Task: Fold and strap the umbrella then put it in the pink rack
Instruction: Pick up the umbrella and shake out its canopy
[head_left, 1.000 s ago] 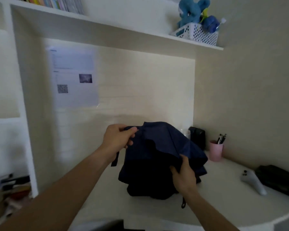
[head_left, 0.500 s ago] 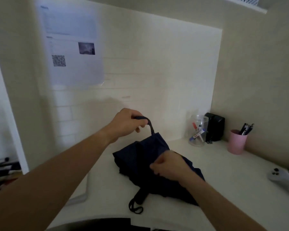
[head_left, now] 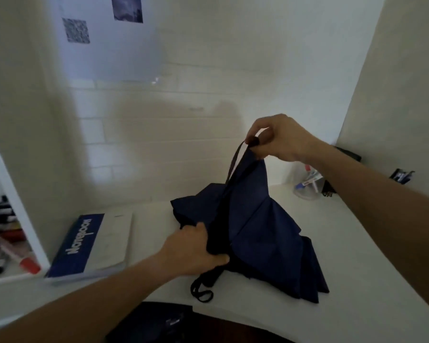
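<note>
My right hand (head_left: 280, 138) pinches the closing strap (head_left: 234, 164), lifted taut above the navy umbrella (head_left: 263, 229). My left hand (head_left: 196, 251) wraps round the bunched canopy near the handle, whose wrist loop (head_left: 200, 292) dangles at the desk's (head_left: 357, 280) front edge. Left of it, a blue Notebook (head_left: 84, 243); behind, a clear jar (head_left: 307, 186) by the wall.
</note>
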`<control>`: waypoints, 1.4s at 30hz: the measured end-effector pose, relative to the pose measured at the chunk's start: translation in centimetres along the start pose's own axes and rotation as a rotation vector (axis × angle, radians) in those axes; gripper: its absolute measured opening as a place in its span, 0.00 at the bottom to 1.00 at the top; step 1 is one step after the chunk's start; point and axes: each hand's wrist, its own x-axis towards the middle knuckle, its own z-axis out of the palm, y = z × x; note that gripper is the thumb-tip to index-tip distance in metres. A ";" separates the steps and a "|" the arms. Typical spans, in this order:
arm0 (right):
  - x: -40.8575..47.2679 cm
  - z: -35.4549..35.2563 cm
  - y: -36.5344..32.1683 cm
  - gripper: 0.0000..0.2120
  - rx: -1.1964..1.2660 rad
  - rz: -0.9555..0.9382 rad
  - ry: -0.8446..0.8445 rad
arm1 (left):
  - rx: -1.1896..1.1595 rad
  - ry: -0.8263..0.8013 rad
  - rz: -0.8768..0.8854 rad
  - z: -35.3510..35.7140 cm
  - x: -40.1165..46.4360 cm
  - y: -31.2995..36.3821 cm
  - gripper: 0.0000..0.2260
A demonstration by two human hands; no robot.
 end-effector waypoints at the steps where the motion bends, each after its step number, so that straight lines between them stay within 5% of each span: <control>1: 0.0 -0.2 0.0 0.06 0.002 0.017 0.021 | -0.028 -0.049 0.010 1.4 0.0 -0.4 0.27; 4: 0.1 -0.9 0.3 0.06 0.118 0.063 0.035 | -0.073 -0.041 0.058 3.6 0.1 -1.0 0.17; 7: 0.3 -1.8 0.8 0.08 0.274 0.084 0.035 | -0.087 -0.053 0.064 3.2 1.4 -1.5 0.20; 10: 1.3 -2.8 1.5 0.09 0.314 0.115 0.121 | -0.141 -0.034 0.019 -0.5 4.0 -2.7 0.12; 16: 2.1 -5.5 1.5 0.04 0.557 0.092 0.449 | -0.251 0.356 0.000 -7.9 11.6 -4.9 0.17; 20: -0.7 -4.8 1.1 0.06 0.559 0.060 0.421 | -0.340 0.338 -0.029 -7.0 12.7 -6.9 0.18; 29: -10.7 4.0 3.8 0.05 0.341 0.337 0.185 | -0.196 0.440 -0.015 0.1 12.0 -9.5 0.14; 33: -14.7 6.5 3.1 0.05 0.315 0.360 0.151 | -0.154 0.366 -0.078 1.9 10.3 -9.1 0.26; 37: -17.7 8.6 1.7 0.05 0.275 0.338 0.140 | -0.420 0.793 0.254 0.8 3.6 -4.4 0.25; 39: -18.8 9.6 1.2 0.06 0.269 0.318 0.148 | -0.378 0.624 0.511 0.8 -0.9 -1.5 0.26; 42: -20.6 10.8 0.3 0.05 0.340 0.306 0.158 | -0.102 0.380 0.574 3.2 -3.8 -0.1 0.36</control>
